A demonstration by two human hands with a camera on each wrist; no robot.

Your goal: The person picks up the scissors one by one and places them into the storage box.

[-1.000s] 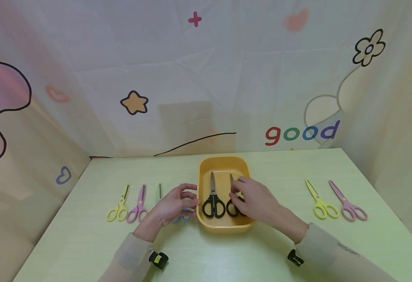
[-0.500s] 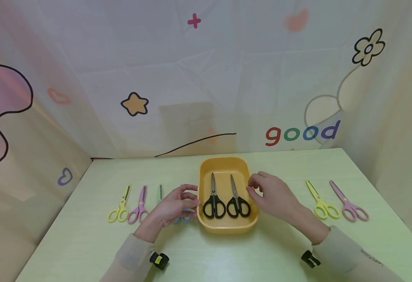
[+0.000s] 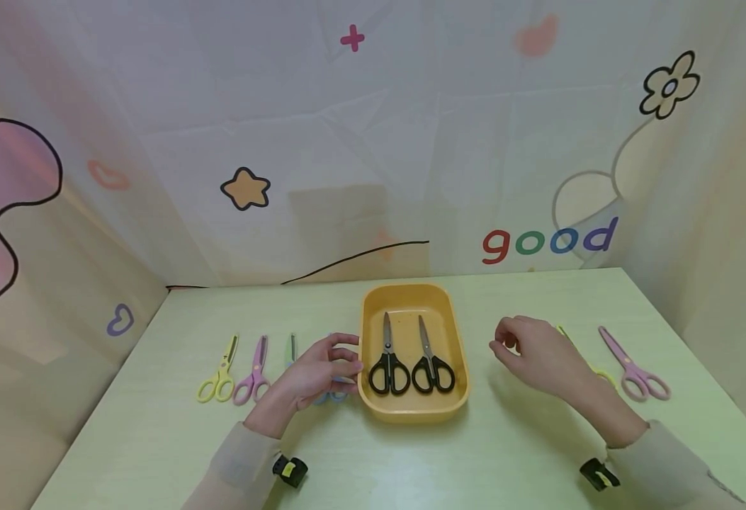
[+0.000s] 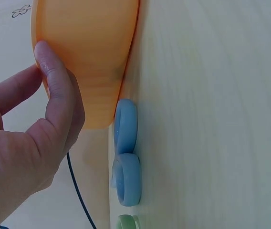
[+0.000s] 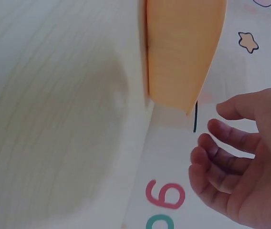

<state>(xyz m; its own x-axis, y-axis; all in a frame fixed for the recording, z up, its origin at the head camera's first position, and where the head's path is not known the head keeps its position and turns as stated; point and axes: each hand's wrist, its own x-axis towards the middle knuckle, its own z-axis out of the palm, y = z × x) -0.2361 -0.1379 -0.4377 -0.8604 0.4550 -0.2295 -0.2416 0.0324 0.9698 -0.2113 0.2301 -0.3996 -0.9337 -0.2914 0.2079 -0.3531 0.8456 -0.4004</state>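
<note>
A yellow-orange plastic tray stands mid-table with two pairs of black-handled scissors side by side in it, the left pair and the right pair, blades pointing away. At its left wall, my left hand touches the outside and rim with relaxed fingers; the left wrist view has these fingertips right at the rim. My right hand hovers right of the tray, fingers loosely bent and holding nothing. It partly covers the yellow scissors. Beside those lie pinkish-purple scissors.
Left of the tray lie yellow scissors and purple scissors. Green scissors and blue scissors are partly hidden by my left hand. A printed curtain borders the table's back and sides.
My right hand has left the right black scissors, which now lie uncovered in the tray, and moved out to the right over the table. The left hand stays at the tray's side.
</note>
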